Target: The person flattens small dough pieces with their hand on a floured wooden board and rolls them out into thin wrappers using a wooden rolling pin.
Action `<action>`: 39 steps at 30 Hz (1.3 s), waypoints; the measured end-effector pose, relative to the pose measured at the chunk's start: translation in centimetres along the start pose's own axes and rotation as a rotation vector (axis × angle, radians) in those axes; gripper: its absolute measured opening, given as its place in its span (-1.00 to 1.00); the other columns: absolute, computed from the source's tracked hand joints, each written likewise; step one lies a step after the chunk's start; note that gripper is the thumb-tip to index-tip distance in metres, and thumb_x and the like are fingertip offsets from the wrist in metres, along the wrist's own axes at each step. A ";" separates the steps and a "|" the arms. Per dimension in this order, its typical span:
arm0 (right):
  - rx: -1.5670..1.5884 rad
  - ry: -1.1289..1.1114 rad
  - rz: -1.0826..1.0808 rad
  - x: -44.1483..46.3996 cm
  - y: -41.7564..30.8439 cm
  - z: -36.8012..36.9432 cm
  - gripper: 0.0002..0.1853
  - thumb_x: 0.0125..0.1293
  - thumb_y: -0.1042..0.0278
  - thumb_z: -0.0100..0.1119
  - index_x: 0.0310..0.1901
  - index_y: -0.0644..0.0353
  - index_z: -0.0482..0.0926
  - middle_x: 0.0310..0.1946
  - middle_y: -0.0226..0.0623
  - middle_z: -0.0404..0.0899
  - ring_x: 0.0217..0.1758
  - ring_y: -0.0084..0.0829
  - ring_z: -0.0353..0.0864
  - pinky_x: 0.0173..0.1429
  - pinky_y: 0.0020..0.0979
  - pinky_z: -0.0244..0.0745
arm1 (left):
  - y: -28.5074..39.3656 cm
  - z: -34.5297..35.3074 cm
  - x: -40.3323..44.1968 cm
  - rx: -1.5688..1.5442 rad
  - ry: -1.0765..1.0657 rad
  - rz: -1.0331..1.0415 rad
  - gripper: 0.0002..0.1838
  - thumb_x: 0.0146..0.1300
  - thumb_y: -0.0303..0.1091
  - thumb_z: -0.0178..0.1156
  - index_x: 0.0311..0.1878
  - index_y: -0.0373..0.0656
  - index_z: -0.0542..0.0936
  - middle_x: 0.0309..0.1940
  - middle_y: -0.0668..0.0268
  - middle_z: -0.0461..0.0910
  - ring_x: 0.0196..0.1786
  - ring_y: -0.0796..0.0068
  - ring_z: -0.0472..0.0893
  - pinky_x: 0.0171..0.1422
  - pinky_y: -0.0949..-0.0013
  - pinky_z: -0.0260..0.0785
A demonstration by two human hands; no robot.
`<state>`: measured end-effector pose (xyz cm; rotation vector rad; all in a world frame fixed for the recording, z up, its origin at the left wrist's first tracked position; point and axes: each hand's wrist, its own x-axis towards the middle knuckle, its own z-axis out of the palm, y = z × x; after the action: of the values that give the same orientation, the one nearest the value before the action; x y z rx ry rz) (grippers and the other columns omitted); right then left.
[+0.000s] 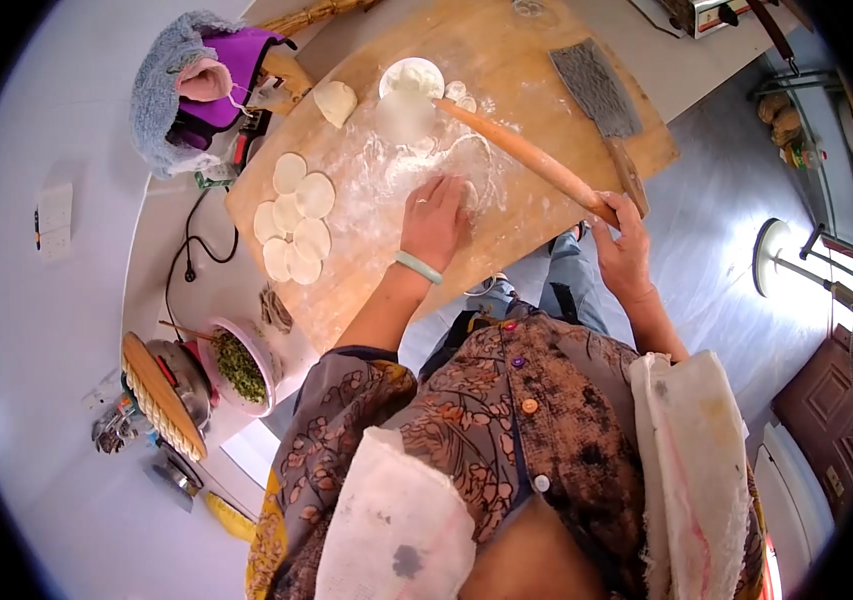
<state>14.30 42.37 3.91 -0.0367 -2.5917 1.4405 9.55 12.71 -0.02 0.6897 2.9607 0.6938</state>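
My right hand (623,245) is wrapped round one end of a wooden rolling pin (532,155). The pin slants up and left over the board, its far end near a white bowl of flour (413,77). My left hand (434,222), with a pale bangle at the wrist, lies flat on the floured wooden board (507,225). A bit of pale dough (469,196) shows beside its fingers; what lies under the palm is hidden. Several round dough wrappers (314,195) overlap at the board's left. Small dough pieces (461,95) sit by the bowl, and a larger dough lump (335,103) is further left.
A cleaver (597,90) with a wooden handle rests at the board's right side. Left of the board stand a pink-rimmed bowl of chopped green filling (239,368), a pot with a wooden lid (162,395) and a black cord (190,250). A purple, cloth-covered item (232,75) is at upper left.
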 end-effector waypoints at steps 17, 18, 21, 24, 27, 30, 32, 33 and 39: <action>0.006 0.066 0.108 0.3 1.6 -3.1 -0.71 0.30 0.55 0.23 0.05 0.26 0.53 -0.11 -0.05 0.59 -0.04 -0.04 0.60 0.09 -0.24 0.50 | 1.1 1.5 11.9 0.003 0.154 0.150 -0.74 0.24 -0.39 0.20 -0.01 -0.16 0.65 0.04 0.15 0.68 0.09 0.10 0.65 0.15 0.12 0.52; -0.007 0.055 0.109 0.4 1.5 -3.4 -0.72 0.30 0.55 0.23 0.05 0.26 0.53 -0.12 -0.05 0.59 -0.05 -0.05 0.61 0.08 -0.24 0.50 | 0.5 2.4 12.3 0.056 0.215 0.263 -0.73 0.23 -0.40 0.19 0.00 -0.17 0.65 0.04 0.16 0.68 0.12 0.11 0.65 0.18 0.12 0.51; 0.004 0.072 0.081 0.2 2.2 -3.7 -0.72 0.31 0.54 0.24 0.06 0.26 0.53 -0.13 -0.05 0.59 -0.06 -0.06 0.60 0.06 -0.24 0.50 | 0.1 3.2 10.6 0.041 0.088 0.229 -0.59 0.20 -0.33 0.21 0.13 -0.21 0.59 0.16 0.08 0.61 0.22 0.04 0.58 0.30 0.05 0.45; 0.046 0.079 0.127 -0.1 1.9 -3.8 -0.70 0.31 0.54 0.25 0.07 0.26 0.52 -0.11 -0.07 0.60 -0.05 -0.08 0.61 0.09 -0.26 0.50 | 2.4 1.6 9.8 0.028 0.092 0.142 -0.37 0.19 -0.21 0.26 0.32 -0.27 0.47 0.35 -0.05 0.42 0.38 -0.07 0.43 0.48 0.00 0.28; 0.089 0.061 0.153 0.1 1.8 -3.5 -0.68 0.31 0.55 0.26 0.08 0.26 0.51 -0.08 -0.09 0.61 -0.03 -0.14 0.63 0.11 -0.28 0.51 | 2.9 3.2 11.3 0.058 -0.033 0.126 -0.19 0.19 -0.08 0.28 0.43 -0.34 0.32 0.49 -0.10 0.21 0.51 -0.10 0.24 0.62 0.00 0.05; 0.089 0.049 0.149 0.2 1.5 -3.0 -0.67 0.30 0.57 0.27 0.08 0.27 0.50 -0.06 -0.10 0.62 -0.01 -0.20 0.65 0.12 -0.31 0.53 | 2.7 4.5 11.6 0.095 -0.119 0.113 -0.13 0.23 -0.01 0.25 0.46 -0.40 0.26 0.53 -0.09 0.15 0.57 -0.05 0.15 0.68 0.01 -0.09; 0.114 0.029 0.170 0.2 1.3 -2.4 -0.68 0.30 0.58 0.26 0.08 0.27 0.50 -0.06 -0.11 0.62 -0.02 -0.21 0.65 0.12 -0.32 0.53 | 2.5 4.6 10.7 0.124 -0.120 0.131 -0.08 0.23 0.07 0.26 0.49 -0.38 0.23 0.54 -0.08 0.14 0.60 -0.04 0.11 0.69 0.02 -0.13; 0.127 0.023 0.181 0.3 1.2 -2.2 -0.68 0.30 0.59 0.26 0.07 0.28 0.50 -0.06 -0.11 0.61 -0.02 -0.22 0.65 0.11 -0.33 0.53 | 2.3 4.3 9.8 0.126 -0.124 0.149 -0.07 0.23 0.10 0.26 0.49 -0.38 0.22 0.54 -0.07 0.15 0.60 -0.03 0.10 0.69 0.02 -0.13; 0.056 -0.053 0.115 -0.1 0.3 -0.8 -0.71 0.32 0.57 0.25 0.06 0.29 0.52 -0.05 -0.07 0.62 0.00 -0.19 0.65 0.13 -0.30 0.52 | 2.0 1.2 1.8 0.130 -0.264 0.168 -0.01 0.25 0.19 0.25 0.50 -0.39 0.17 0.54 -0.05 0.12 0.60 -0.01 0.08 0.68 0.00 -0.14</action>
<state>14.48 43.16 4.05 -0.1448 -2.6288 1.5732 8.87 15.59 -0.11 0.9655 2.7447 0.3834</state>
